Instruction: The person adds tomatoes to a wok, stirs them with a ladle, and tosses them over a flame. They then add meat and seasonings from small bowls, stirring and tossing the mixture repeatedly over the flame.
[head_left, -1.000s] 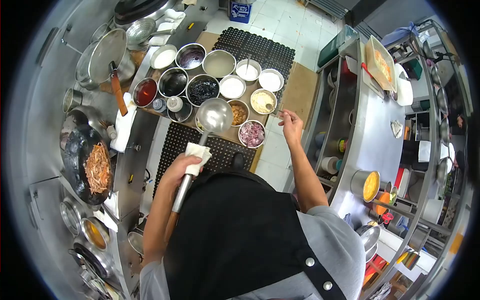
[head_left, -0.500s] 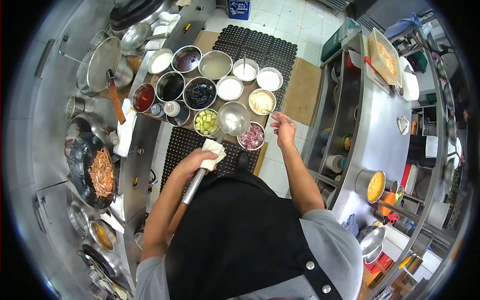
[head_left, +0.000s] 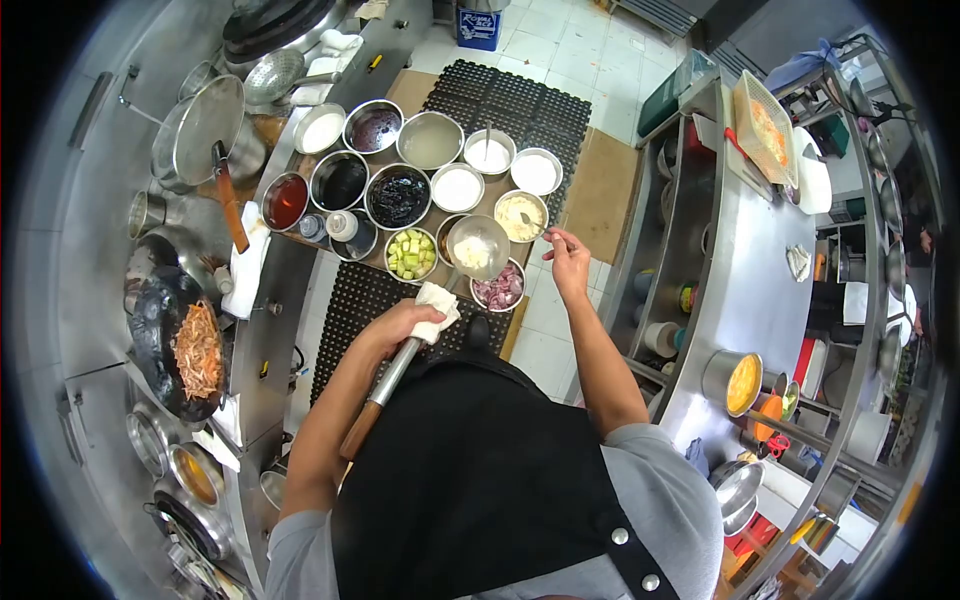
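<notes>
Gripping through a folded white cloth (head_left: pixel 436 300), the left hand (head_left: pixel 405 325) has its fingers wrapped tight around the steel shaft of a long wooden-handled ladle (head_left: pixel 400 360). Its round steel bowl (head_left: pixel 477 247), holding a pale lump, hangs over the seasoning table (head_left: pixel 520 308), between the steel bowl of green cubed vegetable (head_left: pixel 411 252) and the steel bowl of chopped purple onion (head_left: pixel 498 288). Beyond, the right hand (head_left: pixel 567 258) pinches the handle of a small metal spoon (head_left: pixel 533 225) whose tip sits in the steel bowl of cream-coloured powder (head_left: pixel 521 214). Bowls stand rim to rim; open tiled floor (head_left: pixel 545 310) lies right of the table's edge. Left, a black wok of shredded orange food (head_left: pixel 190 350) sits well apart.
</notes>
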